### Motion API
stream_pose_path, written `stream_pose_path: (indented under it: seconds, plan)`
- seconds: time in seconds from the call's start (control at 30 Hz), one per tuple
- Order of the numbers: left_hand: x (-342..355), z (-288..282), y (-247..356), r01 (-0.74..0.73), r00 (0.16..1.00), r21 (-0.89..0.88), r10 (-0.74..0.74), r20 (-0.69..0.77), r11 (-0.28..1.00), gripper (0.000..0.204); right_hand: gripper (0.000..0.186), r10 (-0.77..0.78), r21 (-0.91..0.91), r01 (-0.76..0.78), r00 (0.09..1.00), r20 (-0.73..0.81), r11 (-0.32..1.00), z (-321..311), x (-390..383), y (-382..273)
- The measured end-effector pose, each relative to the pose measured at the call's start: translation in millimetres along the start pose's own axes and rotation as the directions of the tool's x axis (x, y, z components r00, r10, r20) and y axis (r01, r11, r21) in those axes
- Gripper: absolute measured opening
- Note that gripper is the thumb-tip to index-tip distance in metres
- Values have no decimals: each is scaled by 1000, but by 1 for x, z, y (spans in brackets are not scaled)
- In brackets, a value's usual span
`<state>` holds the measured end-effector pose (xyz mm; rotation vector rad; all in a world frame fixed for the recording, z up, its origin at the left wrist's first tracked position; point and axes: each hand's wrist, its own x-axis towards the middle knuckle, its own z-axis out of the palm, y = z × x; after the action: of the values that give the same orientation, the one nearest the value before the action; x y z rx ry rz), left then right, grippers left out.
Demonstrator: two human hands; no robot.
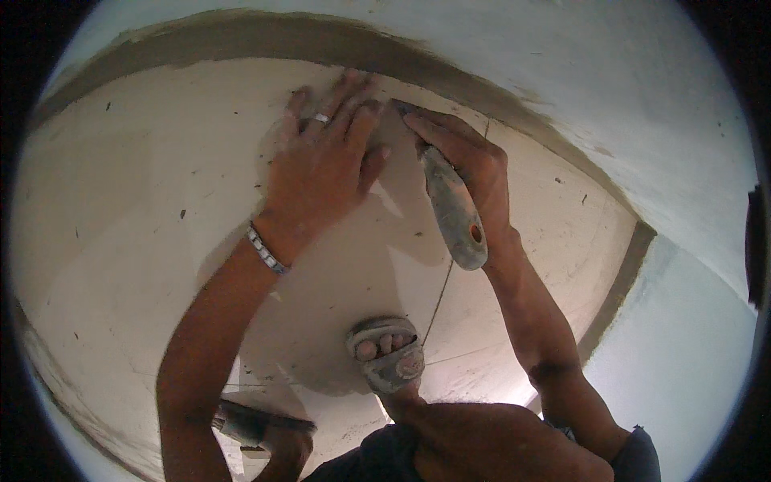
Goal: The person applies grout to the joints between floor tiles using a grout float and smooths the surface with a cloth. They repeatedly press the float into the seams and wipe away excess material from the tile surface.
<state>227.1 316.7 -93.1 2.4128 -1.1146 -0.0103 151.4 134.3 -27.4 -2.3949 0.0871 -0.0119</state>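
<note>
Looking down through the head camera, I find nearest to me a dusty sandal (384,324) on one foot, resting over the pale floor tiles (201,273), where thin joint lines (438,301) cross. Farther up, the right hand (475,161) grasps a scraper (456,210) by its worn grey handle, with the fingers reaching forward along the dark blade (401,107). So the scraper is on the right side, its blade pointing toward the tile edge. The left hand (329,153) holds nothing that I can see; its fingers are spread, close to the same edge, and blurred, so I cannot tell how firmly they press.

To do this blade work well, I would keep the blade low and the strokes short, with light pressure, so the tile is not scratched. I would also keep the left fingertips out of the blade's path. Containers I see none, therefore no contents to report. Beyond the hands runs a rough grey-brown mortar strip (321,36), then the pale wall (578,72).
</note>
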Motion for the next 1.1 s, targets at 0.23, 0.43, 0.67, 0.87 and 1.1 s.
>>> stream_pose_path:
  seconds: [0.23,0.43,0.67,0.87,1.1]
  plan:
    - [8,-1,-8,-79,997,40,79,-8,996,43,50,-136,-20,135,990,-25,991,-7,18,3]
    - [8,-2,-6,-106,994,66,106,-5,992,39,38,-239,-104,232,969,-64,967,-9,27,10]
    - [6,0,-6,-124,992,35,124,-2,992,40,51,-152,-82,149,988,-24,985,-9,21,17]
    - [7,1,-4,-171,985,8,171,-4,985,44,49,0,-78,1,1000,3,997,-13,-6,11]
    - [11,11,10,-162,987,60,161,16,985,41,43,-122,-106,112,988,-93,988,-23,-6,27]
